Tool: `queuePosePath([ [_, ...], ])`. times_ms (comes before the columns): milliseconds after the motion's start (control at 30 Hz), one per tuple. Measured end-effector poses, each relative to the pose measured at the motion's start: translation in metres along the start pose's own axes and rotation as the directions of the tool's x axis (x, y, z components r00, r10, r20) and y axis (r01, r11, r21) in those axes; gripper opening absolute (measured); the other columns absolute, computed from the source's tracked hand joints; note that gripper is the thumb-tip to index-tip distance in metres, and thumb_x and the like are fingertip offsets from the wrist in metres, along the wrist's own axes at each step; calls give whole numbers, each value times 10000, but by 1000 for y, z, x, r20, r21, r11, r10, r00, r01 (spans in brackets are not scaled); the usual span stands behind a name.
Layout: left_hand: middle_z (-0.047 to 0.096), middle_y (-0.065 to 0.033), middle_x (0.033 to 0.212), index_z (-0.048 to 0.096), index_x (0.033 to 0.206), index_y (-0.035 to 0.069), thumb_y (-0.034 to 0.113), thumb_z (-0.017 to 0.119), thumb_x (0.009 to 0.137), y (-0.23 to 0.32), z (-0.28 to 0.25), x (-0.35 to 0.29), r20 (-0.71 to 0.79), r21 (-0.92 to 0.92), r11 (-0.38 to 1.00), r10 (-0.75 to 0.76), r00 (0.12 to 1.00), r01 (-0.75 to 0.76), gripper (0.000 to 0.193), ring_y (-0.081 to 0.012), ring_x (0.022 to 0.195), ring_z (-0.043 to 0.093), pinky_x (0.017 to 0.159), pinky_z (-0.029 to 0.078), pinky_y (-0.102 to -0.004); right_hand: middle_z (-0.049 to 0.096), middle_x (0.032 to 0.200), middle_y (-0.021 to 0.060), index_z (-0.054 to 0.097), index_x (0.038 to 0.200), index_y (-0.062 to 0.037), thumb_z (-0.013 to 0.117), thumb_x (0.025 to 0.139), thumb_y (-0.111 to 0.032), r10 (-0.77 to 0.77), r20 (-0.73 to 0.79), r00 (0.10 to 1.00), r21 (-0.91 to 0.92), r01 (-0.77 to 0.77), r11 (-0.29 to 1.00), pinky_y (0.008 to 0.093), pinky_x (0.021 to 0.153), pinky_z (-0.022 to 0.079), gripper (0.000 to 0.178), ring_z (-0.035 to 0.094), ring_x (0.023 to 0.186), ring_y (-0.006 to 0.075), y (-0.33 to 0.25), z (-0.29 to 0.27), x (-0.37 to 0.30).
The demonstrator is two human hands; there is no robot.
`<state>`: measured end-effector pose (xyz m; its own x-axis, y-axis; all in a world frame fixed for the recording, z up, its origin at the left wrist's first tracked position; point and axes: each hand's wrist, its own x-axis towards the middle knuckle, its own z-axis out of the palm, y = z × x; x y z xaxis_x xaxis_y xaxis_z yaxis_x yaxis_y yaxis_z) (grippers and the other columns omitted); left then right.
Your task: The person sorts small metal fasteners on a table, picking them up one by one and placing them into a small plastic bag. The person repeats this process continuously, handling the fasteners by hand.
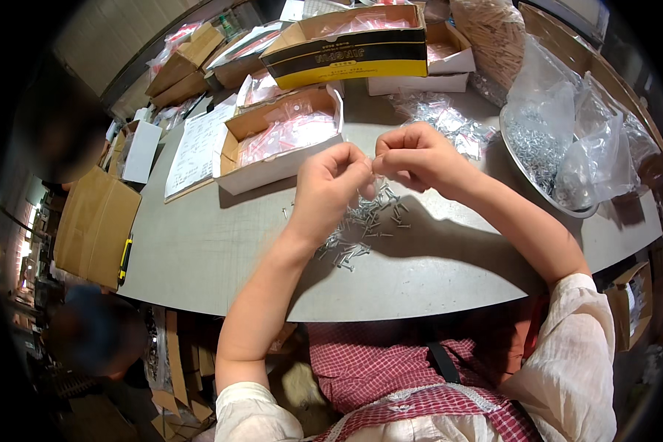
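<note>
My left hand and my right hand meet above the table, thumbs and fingertips pinched together. Whatever lies between the fingertips is too small and covered to make out. Loose silvery screws are scattered on the tabletop beneath and beside both hands, partly hidden by the left one. Just beyond my left hand stands an open white cardboard box holding small clear plastic bags with red strips. Past my right hand lies a heap of small clear bags with shiny contents.
At the right, a wide bowl holds many screws and crumpled clear plastic bags. A black and yellow box stands at the back. Written sheets lie left. A yellow cutter rests against a brown carton at the left edge.
</note>
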<state>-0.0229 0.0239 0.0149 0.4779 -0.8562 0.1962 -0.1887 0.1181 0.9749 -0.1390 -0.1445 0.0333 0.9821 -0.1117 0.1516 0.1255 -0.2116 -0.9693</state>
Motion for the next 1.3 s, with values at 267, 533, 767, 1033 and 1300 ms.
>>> queuePosePath([
  [267, 699, -122, 913, 664, 985, 15, 158, 758, 808, 5, 14, 3, -54, 749, 563, 578, 814, -350, 247, -311, 844, 675, 762, 539, -401, 543, 569, 114, 594, 673, 6, 678, 761, -226, -271, -249, 930, -443, 140, 886, 343, 506, 410, 262, 492, 512, 165, 18, -4, 6],
  [533, 726, -136, 1041, 711, 1074, 39, 141, 797, 805, -9, 2, 6, 28, 759, 519, 579, 815, -394, 301, -303, 952, 694, 827, 544, -381, 557, 601, -9, 638, 755, -37, 632, 938, -305, 136, -106, 985, -7, -137, 990, 251, 427, 373, 325, 494, 518, 60, 10, -9, 7],
  [767, 736, -125, 1012, 723, 1049, 40, 195, 796, 824, -18, -13, 12, -34, 838, 456, 591, 806, -300, 282, -279, 881, 708, 767, 550, -357, 674, 916, 229, 568, 1169, -5, 716, 846, -583, 231, 116, 966, -852, -23, 522, 471, 799, 528, 679, 675, 911, 394, 13, -4, -10],
  [1033, 742, -128, 962, 735, 1020, 28, 193, 782, 836, -20, -15, 14, -40, 816, 500, 549, 835, -289, 251, -262, 841, 712, 743, 554, -348, 689, 842, 162, 635, 1001, 4, 716, 875, -256, -26, 231, 973, -706, 185, 683, 407, 717, 529, 300, 676, 780, 341, 38, 2, 1],
  [1300, 750, -140, 926, 740, 1025, 8, 191, 787, 829, -17, -18, 14, -41, 765, 587, 455, 889, -265, 272, -230, 793, 724, 728, 560, -326, 706, 867, 124, 679, 1097, 89, 611, 971, -96, 304, 116, 946, 57, -312, 949, 276, 649, 593, 234, 702, 715, 172, 30, -29, 12],
])
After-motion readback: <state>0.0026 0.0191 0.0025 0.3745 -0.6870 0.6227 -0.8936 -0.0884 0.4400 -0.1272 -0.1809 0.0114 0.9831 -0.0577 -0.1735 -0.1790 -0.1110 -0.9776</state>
